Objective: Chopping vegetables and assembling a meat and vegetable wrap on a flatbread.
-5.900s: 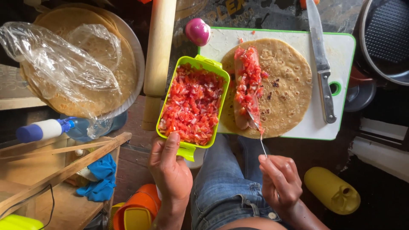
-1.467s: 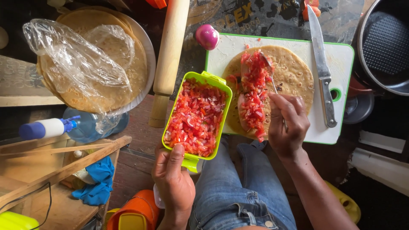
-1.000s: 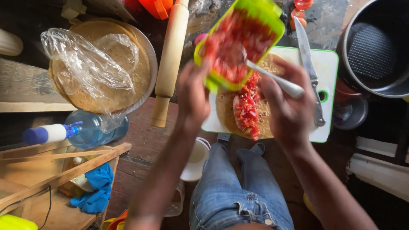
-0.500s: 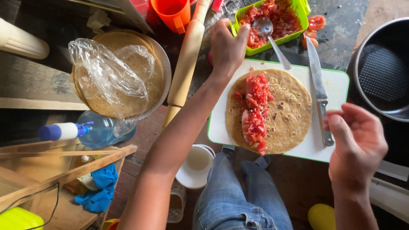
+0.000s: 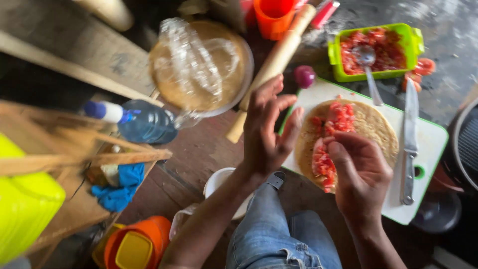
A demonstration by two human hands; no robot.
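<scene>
Flatbread (image 5: pixel 371 127) flat on the white cutting board (image 5: pixel 438 144), near edge pinched and lifted by the fingertips of the right hand (image 5: pixel 361 172), thumb and fingers curled onto the rim just beside the strip of chopped tomato (image 5: pixel 331 134) laid along its middle. Left hand (image 5: pixel 266 127) open beside the board's left edge, fingers spread, gripping nothing, close to the flatbread but not clearly touching it. Half a second back, held the green tub far out at arm's length, right hand idle over the board's near corner; now tub released, both hands drawn in onto the flatbread — filling apparently finished, folding or rolling likely begun. Green tub (image 5: pixel 378 52) of tomato parked beyond the board, spoon (image 5: pixel 368 69) left standing in it, handle reaching over the board's far edge. Knife (image 5: pixel 409 142) lying lengthwise on the board right of the flatbread, near enough to crowd a fold toward that side. Small red onion (image 5: pixel 304 76) and rolling pin (image 5: pixel 271 69) left of the board; pan of stacked flatbreads under plastic wrap (image 5: pixel 201 67) and a water bottle (image 5: pixel 134 119) further left.
</scene>
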